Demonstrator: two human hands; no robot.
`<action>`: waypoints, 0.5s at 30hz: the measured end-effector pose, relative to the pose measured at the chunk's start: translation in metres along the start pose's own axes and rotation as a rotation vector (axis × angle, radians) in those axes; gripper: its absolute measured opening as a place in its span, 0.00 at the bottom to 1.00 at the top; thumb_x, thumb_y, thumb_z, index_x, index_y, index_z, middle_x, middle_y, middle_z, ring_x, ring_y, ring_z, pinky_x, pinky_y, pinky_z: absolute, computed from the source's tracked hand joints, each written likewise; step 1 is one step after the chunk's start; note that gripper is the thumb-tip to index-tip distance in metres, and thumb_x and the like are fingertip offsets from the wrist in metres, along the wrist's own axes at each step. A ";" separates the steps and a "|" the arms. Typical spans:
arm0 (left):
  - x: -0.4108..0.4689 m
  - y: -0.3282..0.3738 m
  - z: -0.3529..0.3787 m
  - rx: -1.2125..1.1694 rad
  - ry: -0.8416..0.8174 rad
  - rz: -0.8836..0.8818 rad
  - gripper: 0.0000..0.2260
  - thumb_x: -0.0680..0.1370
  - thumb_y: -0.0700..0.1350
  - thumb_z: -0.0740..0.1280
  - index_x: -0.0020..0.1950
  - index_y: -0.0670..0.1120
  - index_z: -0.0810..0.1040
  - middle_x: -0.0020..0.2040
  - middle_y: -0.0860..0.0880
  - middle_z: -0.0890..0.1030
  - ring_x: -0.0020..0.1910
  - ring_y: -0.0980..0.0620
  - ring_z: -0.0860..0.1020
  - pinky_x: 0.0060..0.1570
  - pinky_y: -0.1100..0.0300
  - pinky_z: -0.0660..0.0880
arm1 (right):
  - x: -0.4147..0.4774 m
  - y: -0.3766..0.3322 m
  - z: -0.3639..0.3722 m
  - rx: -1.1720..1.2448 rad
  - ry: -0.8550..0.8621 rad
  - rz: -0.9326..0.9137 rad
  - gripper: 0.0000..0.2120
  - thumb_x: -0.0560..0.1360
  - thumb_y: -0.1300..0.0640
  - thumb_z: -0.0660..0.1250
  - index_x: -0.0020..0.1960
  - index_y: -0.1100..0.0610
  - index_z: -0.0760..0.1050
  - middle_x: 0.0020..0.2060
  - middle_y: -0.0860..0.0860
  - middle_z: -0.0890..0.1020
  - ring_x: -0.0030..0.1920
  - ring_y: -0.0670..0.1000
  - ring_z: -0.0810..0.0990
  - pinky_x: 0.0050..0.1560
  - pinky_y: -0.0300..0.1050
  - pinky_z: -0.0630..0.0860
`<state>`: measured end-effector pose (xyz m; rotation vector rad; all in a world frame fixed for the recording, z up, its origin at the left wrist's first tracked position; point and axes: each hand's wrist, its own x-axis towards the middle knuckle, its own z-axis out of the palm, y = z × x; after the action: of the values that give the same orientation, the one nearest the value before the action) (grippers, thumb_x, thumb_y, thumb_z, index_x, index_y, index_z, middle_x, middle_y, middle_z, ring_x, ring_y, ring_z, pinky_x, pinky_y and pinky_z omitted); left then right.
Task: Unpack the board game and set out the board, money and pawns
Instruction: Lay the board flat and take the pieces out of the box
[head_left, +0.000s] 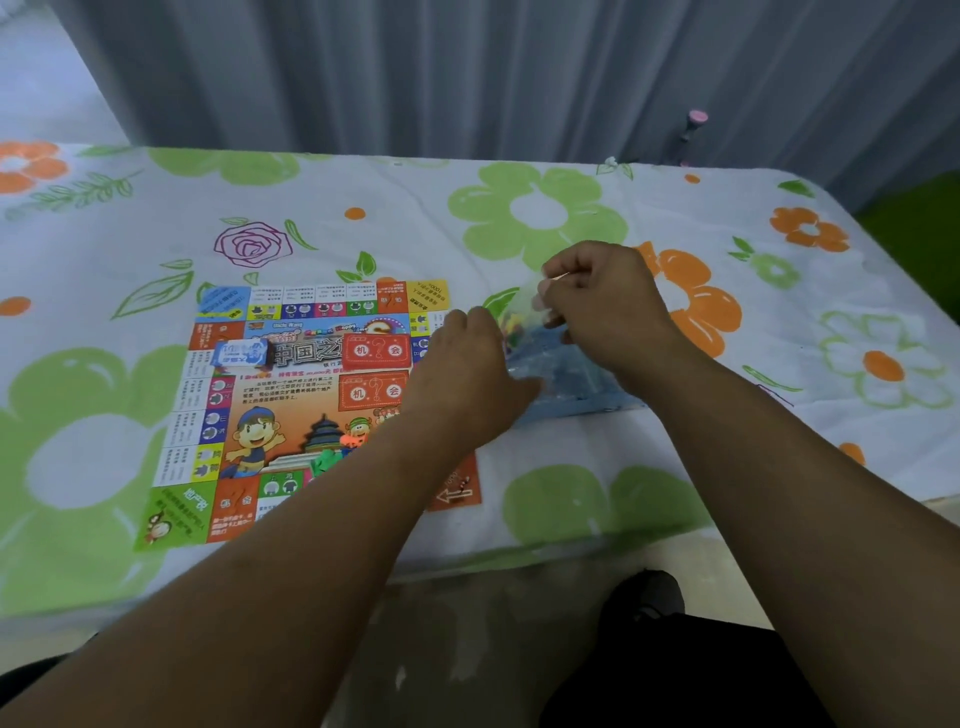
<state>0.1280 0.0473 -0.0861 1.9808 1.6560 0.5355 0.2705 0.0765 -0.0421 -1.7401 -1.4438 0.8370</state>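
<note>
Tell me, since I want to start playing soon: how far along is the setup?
Done: the game board lies flat, with a banknote bundle and a red card stack on it. In hand: the right hand pinches the top of a clear bag of small coloured pieces, the left hand beside it. Left: opening that bag and setting its pieces out.

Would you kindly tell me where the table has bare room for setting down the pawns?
Bare cloth lies left of the board, behind it toward the curtain, and right of the blue box. It is crowded between board and box, where the left hand and right hand meet at the plastic bag.
</note>
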 end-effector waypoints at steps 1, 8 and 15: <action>0.000 -0.003 -0.004 -0.032 0.023 -0.004 0.30 0.70 0.55 0.76 0.64 0.43 0.69 0.61 0.45 0.70 0.60 0.45 0.71 0.56 0.56 0.67 | -0.004 -0.005 0.003 0.029 -0.047 0.018 0.07 0.77 0.65 0.66 0.54 0.60 0.78 0.43 0.58 0.84 0.34 0.49 0.82 0.38 0.50 0.81; -0.008 -0.021 -0.040 -0.306 0.043 0.110 0.26 0.68 0.45 0.79 0.62 0.45 0.75 0.56 0.47 0.79 0.55 0.47 0.76 0.54 0.53 0.73 | -0.021 -0.033 0.029 0.220 -0.288 0.086 0.08 0.74 0.70 0.68 0.52 0.65 0.79 0.35 0.59 0.80 0.33 0.52 0.80 0.33 0.45 0.79; -0.027 -0.064 -0.072 -0.256 -0.078 -0.034 0.16 0.73 0.47 0.75 0.57 0.49 0.73 0.43 0.53 0.80 0.40 0.54 0.78 0.36 0.60 0.72 | -0.034 -0.042 0.064 0.259 -0.397 0.088 0.03 0.76 0.69 0.69 0.50 0.65 0.78 0.35 0.59 0.79 0.31 0.52 0.79 0.31 0.43 0.80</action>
<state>0.0299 0.0380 -0.0668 1.7634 1.4907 0.6167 0.1892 0.0555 -0.0395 -1.5048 -1.4326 1.4128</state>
